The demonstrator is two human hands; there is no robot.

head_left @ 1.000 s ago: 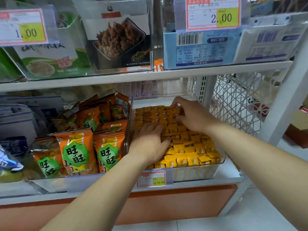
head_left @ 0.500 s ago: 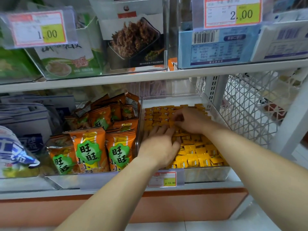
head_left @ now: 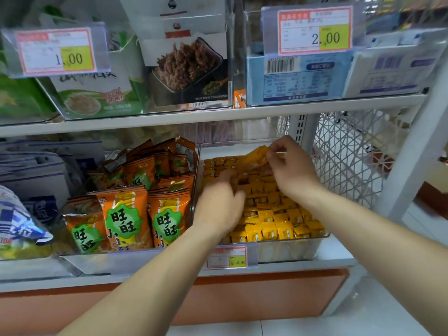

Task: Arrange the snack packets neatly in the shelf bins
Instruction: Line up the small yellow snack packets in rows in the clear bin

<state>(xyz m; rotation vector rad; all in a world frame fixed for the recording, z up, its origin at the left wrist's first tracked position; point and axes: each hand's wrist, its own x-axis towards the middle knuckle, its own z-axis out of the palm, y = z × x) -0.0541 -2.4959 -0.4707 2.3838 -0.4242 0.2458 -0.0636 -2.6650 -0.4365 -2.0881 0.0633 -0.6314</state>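
two hands at the clear bin (head_left: 293, 252): right hand (head_left: 292, 169) pinches one orange packet (head_left: 255, 155) lifted over the bin's back; left hand (head_left: 218, 206) rests on yellow packets (head_left: 274, 226) at the bin's left side, fingers (head_left: 226, 177) blurred, grip unclear.

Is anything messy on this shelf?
Yes. In the clear bin, the front yellow packets lie jumbled at odd angles, while the back rows look tidy. The right hand pinches one packet lifted above the rest.

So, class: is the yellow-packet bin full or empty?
Full: packets cover the bin front to back, reaching its front rim.
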